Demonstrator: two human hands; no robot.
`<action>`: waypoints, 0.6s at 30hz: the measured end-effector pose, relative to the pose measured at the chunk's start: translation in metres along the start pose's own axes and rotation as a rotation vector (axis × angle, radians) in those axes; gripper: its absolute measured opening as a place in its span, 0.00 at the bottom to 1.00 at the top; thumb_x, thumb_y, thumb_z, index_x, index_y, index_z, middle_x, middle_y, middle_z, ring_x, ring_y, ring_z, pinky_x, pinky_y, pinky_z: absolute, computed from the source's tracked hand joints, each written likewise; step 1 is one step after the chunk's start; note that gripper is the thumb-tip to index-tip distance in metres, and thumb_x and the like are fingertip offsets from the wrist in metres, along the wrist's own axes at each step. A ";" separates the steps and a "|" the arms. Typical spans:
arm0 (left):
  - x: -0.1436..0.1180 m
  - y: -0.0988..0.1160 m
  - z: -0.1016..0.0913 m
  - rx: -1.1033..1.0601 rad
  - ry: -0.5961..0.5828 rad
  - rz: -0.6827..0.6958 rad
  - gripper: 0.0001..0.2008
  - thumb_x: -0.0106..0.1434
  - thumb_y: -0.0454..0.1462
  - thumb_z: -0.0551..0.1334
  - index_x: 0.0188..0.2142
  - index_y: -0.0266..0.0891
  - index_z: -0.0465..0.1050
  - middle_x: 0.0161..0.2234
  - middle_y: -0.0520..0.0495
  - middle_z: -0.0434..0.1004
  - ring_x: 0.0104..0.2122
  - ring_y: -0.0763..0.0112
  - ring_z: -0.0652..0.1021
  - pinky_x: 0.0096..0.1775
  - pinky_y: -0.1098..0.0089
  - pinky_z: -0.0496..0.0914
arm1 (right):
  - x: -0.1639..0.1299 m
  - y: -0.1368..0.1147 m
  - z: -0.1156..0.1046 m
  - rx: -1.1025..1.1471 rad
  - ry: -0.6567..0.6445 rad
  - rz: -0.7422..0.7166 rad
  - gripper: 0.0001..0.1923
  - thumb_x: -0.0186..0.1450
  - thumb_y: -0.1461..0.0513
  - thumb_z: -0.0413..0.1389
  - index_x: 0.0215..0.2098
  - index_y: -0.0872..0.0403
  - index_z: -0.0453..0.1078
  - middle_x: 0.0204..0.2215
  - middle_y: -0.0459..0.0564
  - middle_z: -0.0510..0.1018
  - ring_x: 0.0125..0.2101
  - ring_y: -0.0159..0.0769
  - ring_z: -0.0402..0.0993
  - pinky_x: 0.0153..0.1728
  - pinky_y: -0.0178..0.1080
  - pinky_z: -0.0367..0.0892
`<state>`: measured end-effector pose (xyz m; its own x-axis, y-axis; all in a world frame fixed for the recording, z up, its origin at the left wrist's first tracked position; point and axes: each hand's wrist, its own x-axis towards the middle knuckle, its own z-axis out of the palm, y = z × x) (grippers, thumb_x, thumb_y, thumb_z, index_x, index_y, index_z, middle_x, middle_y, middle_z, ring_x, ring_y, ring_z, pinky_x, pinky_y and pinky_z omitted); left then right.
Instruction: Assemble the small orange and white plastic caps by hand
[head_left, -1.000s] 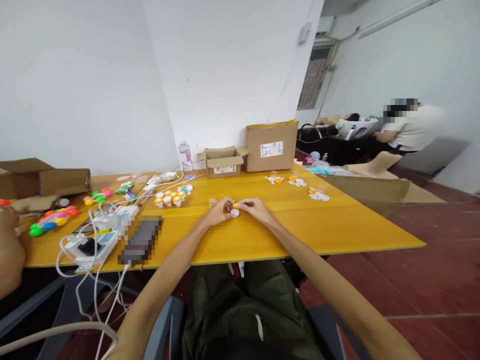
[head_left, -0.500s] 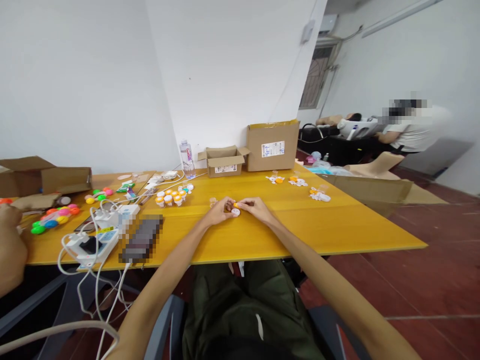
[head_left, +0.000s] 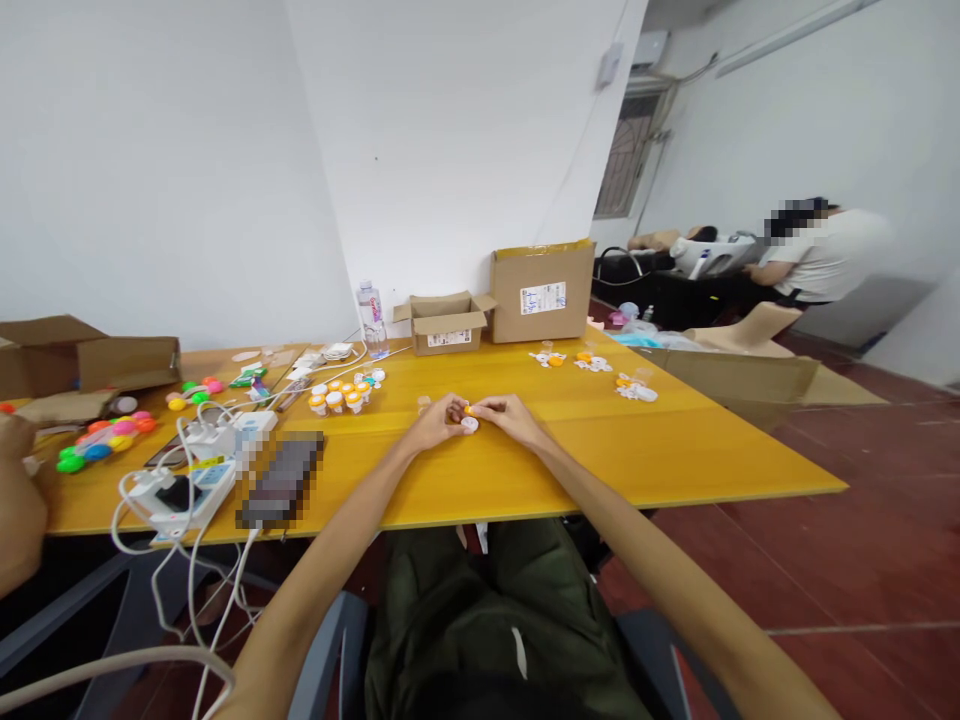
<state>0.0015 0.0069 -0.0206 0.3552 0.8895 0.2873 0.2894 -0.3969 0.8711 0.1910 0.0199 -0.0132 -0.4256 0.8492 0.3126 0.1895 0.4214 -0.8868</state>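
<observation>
Little had changed: the left hand [head_left: 436, 424] and right hand [head_left: 508, 414] stayed pinched together on a small orange-and-white plastic cap piece [head_left: 469, 419] over the yellow tabletop [head_left: 600, 450].

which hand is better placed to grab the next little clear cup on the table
Left, probably. The clear cup stands just beside the left hand, while the right hand lies farther off, across the small white and orange piece that both hands hold.

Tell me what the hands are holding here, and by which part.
Both hands, left hand and right hand, pinch a small orange piece between their fingertips, just above a white cap. The exact grip spot is too small to tell.
</observation>
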 end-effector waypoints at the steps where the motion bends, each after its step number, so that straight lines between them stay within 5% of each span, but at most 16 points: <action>1: 0.000 -0.001 0.000 -0.002 0.002 -0.003 0.20 0.47 0.35 0.72 0.40 0.40 0.70 0.34 0.52 0.74 0.33 0.74 0.73 0.38 0.70 0.68 | 0.000 0.000 0.000 0.000 -0.001 0.001 0.20 0.55 0.45 0.60 0.29 0.53 0.79 0.28 0.49 0.82 0.36 0.44 0.77 0.40 0.42 0.70; 18: 0.001 0.000 0.001 0.024 0.019 0.002 0.19 0.47 0.33 0.71 0.38 0.40 0.70 0.34 0.52 0.74 0.33 0.73 0.74 0.38 0.69 0.69 | 0.000 0.001 0.000 0.001 0.017 0.018 0.20 0.55 0.45 0.60 0.28 0.52 0.80 0.28 0.49 0.83 0.36 0.45 0.77 0.40 0.43 0.70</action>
<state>0.0028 0.0077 -0.0206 0.3393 0.8927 0.2965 0.3096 -0.4036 0.8609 0.1909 0.0205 -0.0136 -0.4070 0.8620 0.3023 0.1961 0.4057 -0.8927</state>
